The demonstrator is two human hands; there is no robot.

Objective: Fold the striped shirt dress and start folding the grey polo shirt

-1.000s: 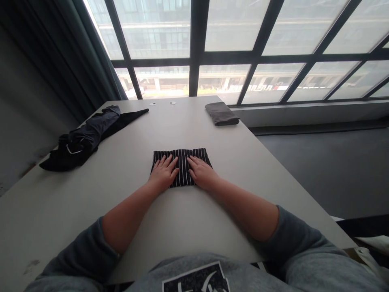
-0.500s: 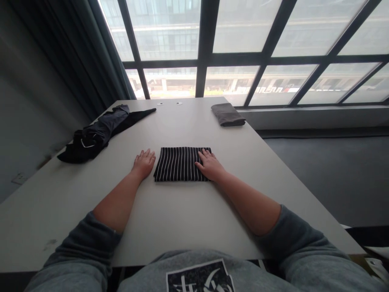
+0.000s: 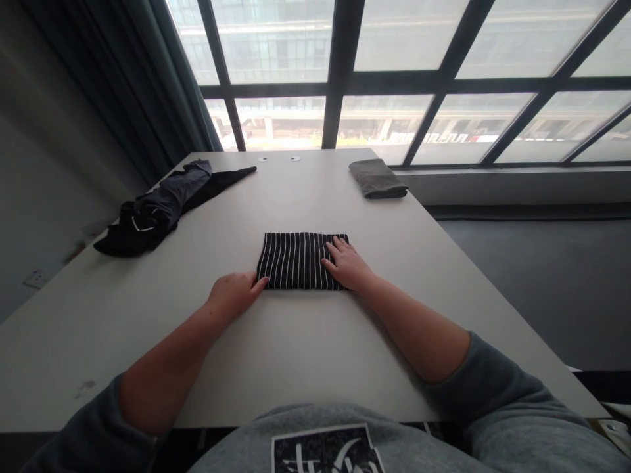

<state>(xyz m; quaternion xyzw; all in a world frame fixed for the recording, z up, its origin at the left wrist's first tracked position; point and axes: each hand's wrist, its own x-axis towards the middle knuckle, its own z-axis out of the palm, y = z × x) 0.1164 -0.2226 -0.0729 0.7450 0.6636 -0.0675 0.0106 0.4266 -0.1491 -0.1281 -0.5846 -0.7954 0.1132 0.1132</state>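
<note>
A folded black cloth with white stripes (image 3: 296, 261) lies flat on the white table in front of me. At its near left corner, my left hand (image 3: 235, 292) grips the edge, thumb on top and fingers curled beneath or behind it. Resting palm down on the right end of the cloth is my right hand (image 3: 346, 263), with its fingers spread. What kind of item the striped cloth is, I cannot tell.
Dark crumpled clothes (image 3: 162, 203) lie along the left edge of the white table (image 3: 305, 355). A folded grey cloth (image 3: 377, 179) sits at the far right corner. Beyond the table are a large window (image 3: 389, 118) and a dark curtain (image 3: 123, 79).
My left hand has moved from lying flat beside the cloth to its near left corner and closed on it. My right hand stays on the cloth. The view has shifted slightly.
</note>
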